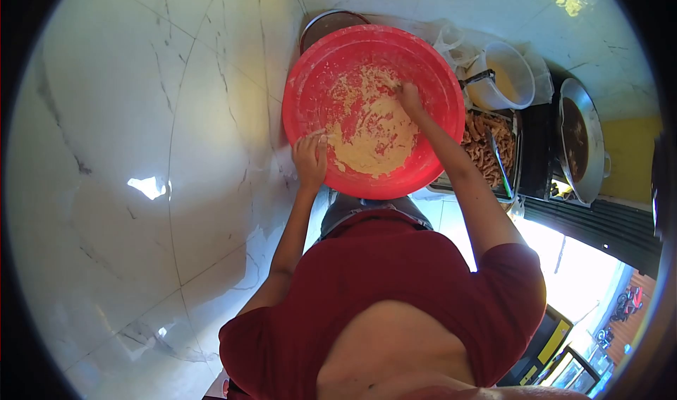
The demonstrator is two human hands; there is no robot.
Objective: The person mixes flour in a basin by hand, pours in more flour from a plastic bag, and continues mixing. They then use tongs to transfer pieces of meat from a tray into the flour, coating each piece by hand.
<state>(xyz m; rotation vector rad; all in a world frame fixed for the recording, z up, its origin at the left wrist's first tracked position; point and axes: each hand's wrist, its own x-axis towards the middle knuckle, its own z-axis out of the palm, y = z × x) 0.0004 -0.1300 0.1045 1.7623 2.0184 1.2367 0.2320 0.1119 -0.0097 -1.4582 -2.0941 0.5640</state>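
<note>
A large red basin sits in front of my body. Pale yellow flour covers its bottom in a loose, crumbly layer, with red showing through in patches. My left hand grips the basin's rim at the near left side. Inside the basin, my right hand is at the right edge of the flour, its fingers curled down. Whatever those fingers may hold is hidden.
Right of the basin is a tray of brown fried strips with tongs lying on it. Behind it stands a white bucket. A wide pan of dark oil is farther right. A tiled wall is close on the left.
</note>
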